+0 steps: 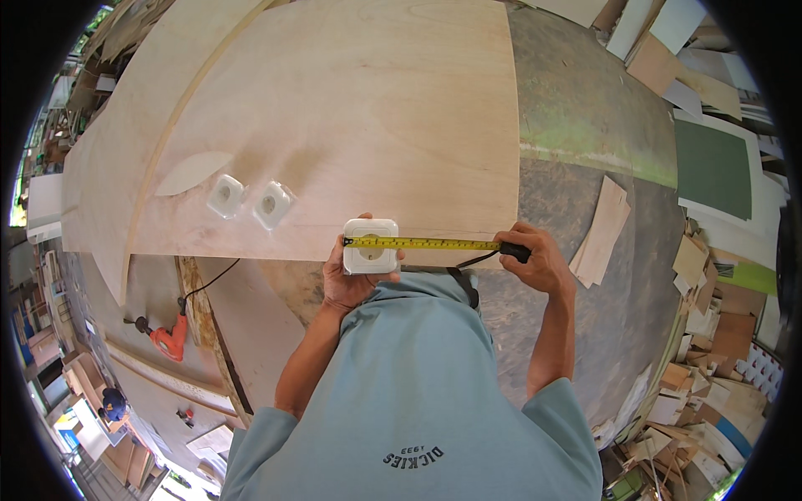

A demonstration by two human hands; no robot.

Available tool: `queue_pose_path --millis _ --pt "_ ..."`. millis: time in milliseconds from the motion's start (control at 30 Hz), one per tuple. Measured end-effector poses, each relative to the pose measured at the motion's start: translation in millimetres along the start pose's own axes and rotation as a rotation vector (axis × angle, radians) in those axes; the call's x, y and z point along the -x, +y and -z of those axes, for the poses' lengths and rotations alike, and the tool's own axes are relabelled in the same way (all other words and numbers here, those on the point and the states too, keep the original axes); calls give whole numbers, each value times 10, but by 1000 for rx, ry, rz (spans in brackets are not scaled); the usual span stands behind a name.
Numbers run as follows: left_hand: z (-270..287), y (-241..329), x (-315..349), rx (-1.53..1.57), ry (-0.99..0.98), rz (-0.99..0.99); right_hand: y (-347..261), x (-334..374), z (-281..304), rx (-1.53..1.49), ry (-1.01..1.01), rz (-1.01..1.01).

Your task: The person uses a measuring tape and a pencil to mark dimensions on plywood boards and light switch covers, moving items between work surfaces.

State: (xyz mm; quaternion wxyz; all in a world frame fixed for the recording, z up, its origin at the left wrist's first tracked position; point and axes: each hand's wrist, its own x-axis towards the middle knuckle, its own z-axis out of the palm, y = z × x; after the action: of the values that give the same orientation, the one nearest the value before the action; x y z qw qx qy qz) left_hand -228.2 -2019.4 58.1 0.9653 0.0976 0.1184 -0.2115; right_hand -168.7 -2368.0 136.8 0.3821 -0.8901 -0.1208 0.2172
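Observation:
My left hand [338,280] grips a square white power socket [372,261] with a round recess, holding it face up near the front edge of a plywood sheet [376,125]. A yellow tape measure blade [447,244] lies straight across the socket's face, its end by my left fingers. Over to the right, my right hand [535,257] is closed around the dark tape measure case [514,250], from which a black strap hangs. Two more white sockets in clear wrapping, a left one [225,196] and a right one [272,204], rest on the plywood.
A leaf-shaped thin wood piece [192,173] lies beside the wrapped sockets. Wood strips [601,230] rest on the dark surface at right. An orange corded power tool [170,338] sits at lower left. Offcuts [668,417] pile up along the right; a person in a dark cap [113,405] is far left.

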Motion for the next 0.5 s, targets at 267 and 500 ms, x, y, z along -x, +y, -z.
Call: queue_pose_path --millis 267,500 --pt "53 -29 -5 10 -21 -4 -12 -9 22 16 14 33" --pt "53 44 -92 -22 -79 18 -93 33 46 -5 35 -36"
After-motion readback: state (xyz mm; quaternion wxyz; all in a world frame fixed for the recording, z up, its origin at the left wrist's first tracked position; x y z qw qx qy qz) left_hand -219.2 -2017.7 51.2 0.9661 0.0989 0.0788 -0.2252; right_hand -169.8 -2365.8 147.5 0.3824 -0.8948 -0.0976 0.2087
